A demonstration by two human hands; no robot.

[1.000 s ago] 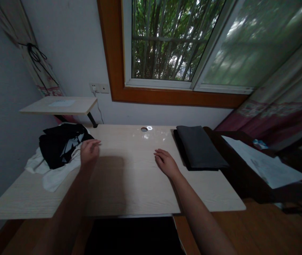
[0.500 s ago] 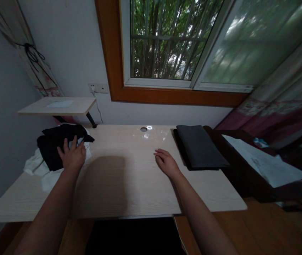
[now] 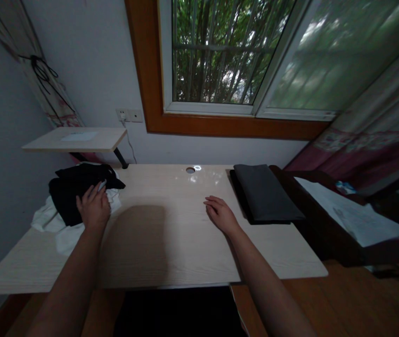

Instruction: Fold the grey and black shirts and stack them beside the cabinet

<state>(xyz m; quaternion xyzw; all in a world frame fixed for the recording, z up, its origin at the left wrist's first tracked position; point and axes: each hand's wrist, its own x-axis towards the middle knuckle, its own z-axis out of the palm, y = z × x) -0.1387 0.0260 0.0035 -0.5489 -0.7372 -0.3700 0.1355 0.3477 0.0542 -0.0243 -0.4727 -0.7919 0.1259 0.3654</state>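
Observation:
My left hand (image 3: 94, 206) is at a rumpled pile of clothes on the left of the desk. Its fingers are bent and drawn together around a small pale grey-blue thing (image 3: 102, 184), whose kind I cannot make out. Under and beyond that hand lies the black cloth (image 3: 64, 192), partly over a white cloth (image 3: 47, 216) that spreads towards the desk's front. My right hand (image 3: 222, 216) rests on the desktop (image 3: 192, 243), right of the middle, its fingers loosely stretched out with nothing in them.
A dark grey folder-like flat item (image 3: 268, 192) lies on the desk's right side, over a black one. A small raised shelf (image 3: 76, 140) stands at the back left. Right of the desk, papers (image 3: 350, 213) lie on a dark surface. The window (image 3: 231, 51) is behind.
The fingers of my left hand have gone from spread to drawn together, with the small pale thing now at their tips. My right hand has stayed in place.

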